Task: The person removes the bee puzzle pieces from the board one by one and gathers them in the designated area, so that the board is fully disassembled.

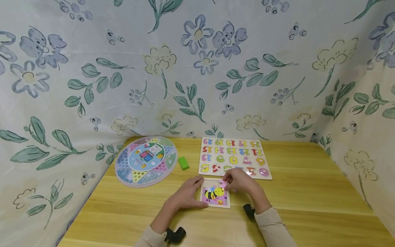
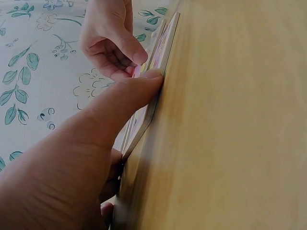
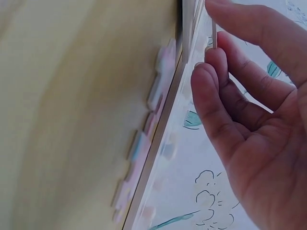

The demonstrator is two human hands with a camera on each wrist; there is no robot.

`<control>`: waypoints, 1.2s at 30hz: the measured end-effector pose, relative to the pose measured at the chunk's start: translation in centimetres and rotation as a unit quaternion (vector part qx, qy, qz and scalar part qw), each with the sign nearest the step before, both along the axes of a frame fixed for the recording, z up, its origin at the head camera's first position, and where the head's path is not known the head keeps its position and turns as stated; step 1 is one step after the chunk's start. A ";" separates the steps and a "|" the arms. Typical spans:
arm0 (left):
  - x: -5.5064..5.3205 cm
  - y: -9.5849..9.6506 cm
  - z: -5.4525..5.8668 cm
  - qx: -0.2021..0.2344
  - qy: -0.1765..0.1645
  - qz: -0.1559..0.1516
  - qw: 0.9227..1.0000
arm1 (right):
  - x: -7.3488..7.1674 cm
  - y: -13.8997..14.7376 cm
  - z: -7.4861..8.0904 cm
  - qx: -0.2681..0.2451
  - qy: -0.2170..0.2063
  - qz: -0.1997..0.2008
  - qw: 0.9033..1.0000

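Note:
A small wooden jigsaw puzzle [image 1: 228,200] with a bee picture [image 1: 213,195] on pink lies on the table, its upper right part showing bare board. My left hand [image 1: 186,195] grips its left side, thumb along the near edge and fingers by the far left corner. Over the puzzle's far right corner, my right hand [image 1: 242,181] pinches a thin puzzle piece [image 3: 214,36] between thumb and fingers; its edge faces the right wrist camera. Several loose pink jigsaw pieces [image 3: 158,91] lie on the table beside the puzzle, mostly hidden by the right hand in the head view.
Behind the puzzle lies a wooden number board [image 1: 265,151] with colourful numerals. A round Chinese checkers board [image 1: 169,161] is at the back left, with a green block [image 1: 183,163] beside it. Floral cloth [image 1: 197,75] hangs along the wooden table's [image 1: 308,192] back.

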State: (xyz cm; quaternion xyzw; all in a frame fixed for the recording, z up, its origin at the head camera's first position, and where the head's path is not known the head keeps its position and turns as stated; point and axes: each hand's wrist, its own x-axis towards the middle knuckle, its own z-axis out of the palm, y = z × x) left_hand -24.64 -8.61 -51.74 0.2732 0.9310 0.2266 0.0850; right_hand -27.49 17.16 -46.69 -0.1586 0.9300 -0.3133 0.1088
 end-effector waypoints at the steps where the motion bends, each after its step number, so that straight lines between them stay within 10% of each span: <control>1: 0.0 0.0 0.0 0.000 0.001 -0.001 1.000 | 0.0 0.1 0.0 0.003 0.005 0.003 1.000; 36: 0.0 -0.1 -0.2 0.000 -0.001 0.000 1.000 | 1.0 3.2 0.3 0.014 0.013 -0.006 1.000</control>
